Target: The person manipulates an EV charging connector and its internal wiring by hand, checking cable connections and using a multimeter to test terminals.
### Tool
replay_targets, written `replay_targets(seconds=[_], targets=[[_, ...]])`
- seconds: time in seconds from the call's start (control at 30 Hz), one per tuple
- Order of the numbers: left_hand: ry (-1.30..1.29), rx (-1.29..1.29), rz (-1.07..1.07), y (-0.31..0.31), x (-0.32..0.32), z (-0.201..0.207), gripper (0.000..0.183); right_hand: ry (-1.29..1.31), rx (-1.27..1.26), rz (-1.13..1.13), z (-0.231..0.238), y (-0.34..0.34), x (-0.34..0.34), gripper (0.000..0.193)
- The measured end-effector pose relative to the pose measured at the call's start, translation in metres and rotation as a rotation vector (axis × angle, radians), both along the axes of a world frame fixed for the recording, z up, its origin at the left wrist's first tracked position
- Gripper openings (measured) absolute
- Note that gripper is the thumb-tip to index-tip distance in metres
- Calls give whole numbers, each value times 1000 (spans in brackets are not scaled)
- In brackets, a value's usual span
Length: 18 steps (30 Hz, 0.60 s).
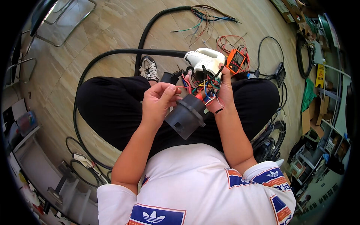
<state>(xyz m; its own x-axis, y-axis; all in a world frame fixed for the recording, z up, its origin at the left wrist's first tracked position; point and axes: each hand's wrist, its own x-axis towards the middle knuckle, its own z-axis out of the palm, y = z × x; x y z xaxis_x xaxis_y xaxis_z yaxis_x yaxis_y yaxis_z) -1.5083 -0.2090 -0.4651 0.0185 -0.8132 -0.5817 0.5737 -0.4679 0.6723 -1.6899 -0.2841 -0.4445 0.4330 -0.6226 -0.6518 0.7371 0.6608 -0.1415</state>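
Observation:
Above my lap is an opened charging-gun connector: a white handle shell point(204, 60), a dark grey cylindrical socket housing point(185, 116), and a tangle of coloured wires point(205, 87) between them. My left hand point(157, 101) is closed, pinching a thin red wire point(182, 87) left of the tangle. The fingers of my right hand point(224, 88) curl around the right side of the white shell and the wires; its palm faces the tangle and some fingers are hidden. Just beyond my left hand sits a small black part point(171, 77). The grey housing tilts toward my body.
A thick black cable point(112, 52) runs from the handle and loops left around my knee. Frayed wire ends point(213, 18) lie on the tiled floor ahead. An orange multimeter point(236, 62) with red leads rests by my right knee. Coiled cables point(270, 140) and crowded shelves point(318, 150) stand right.

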Motion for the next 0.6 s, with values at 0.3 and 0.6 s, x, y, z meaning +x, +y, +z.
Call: replay_targets(seconds=[0.3, 0.6], targets=[[-298, 27, -222, -7, 18, 16, 23, 10, -120, 15, -17, -5, -2, 78], [-1037, -305, -902, -16, 24, 107, 85, 59, -132, 24, -33, -18, 22, 64]])
